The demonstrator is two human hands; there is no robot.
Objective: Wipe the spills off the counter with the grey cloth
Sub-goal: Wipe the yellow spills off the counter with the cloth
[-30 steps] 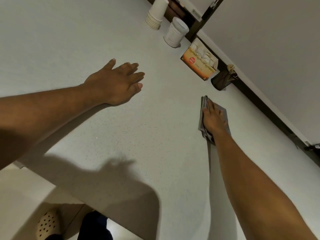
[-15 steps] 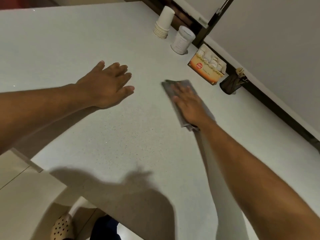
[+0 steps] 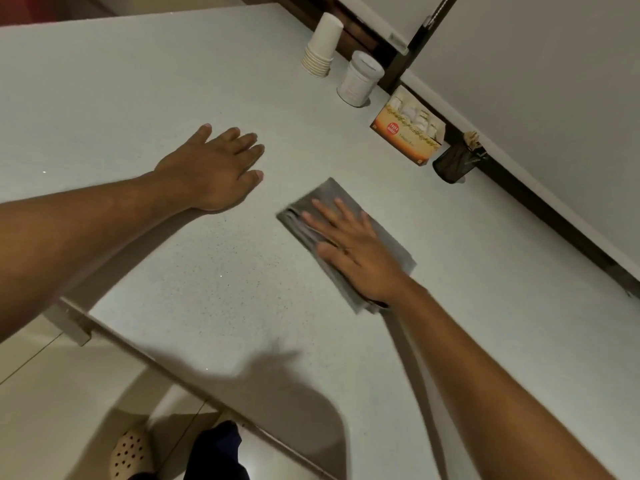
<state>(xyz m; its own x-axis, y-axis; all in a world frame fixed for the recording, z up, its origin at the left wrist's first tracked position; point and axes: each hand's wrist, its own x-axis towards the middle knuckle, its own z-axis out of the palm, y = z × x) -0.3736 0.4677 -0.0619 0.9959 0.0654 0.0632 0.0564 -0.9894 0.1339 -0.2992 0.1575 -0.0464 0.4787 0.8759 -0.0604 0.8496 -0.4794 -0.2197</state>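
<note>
The folded grey cloth (image 3: pixel 391 237) lies flat on the pale speckled counter (image 3: pixel 173 81), near its middle. My right hand (image 3: pixel 349 244) presses down on the cloth, palm flat and fingers spread toward the upper left. My left hand (image 3: pixel 214 168) rests palm-down on the bare counter a hand's width to the left of the cloth, fingers apart and holding nothing. No spill shows clearly on the surface.
Along the back edge stand a stack of paper cups (image 3: pixel 322 46), a white canister (image 3: pixel 360 79), an orange tea box (image 3: pixel 407 128) and a dark mesh holder (image 3: pixel 455 161). The counter's front edge (image 3: pixel 145 358) runs diagonally at lower left, above tiled floor and my shoe (image 3: pixel 131 452).
My right hand has slid the cloth leftward across the counter, away from the back items and toward my left hand. The left hand has stayed flat in place.
</note>
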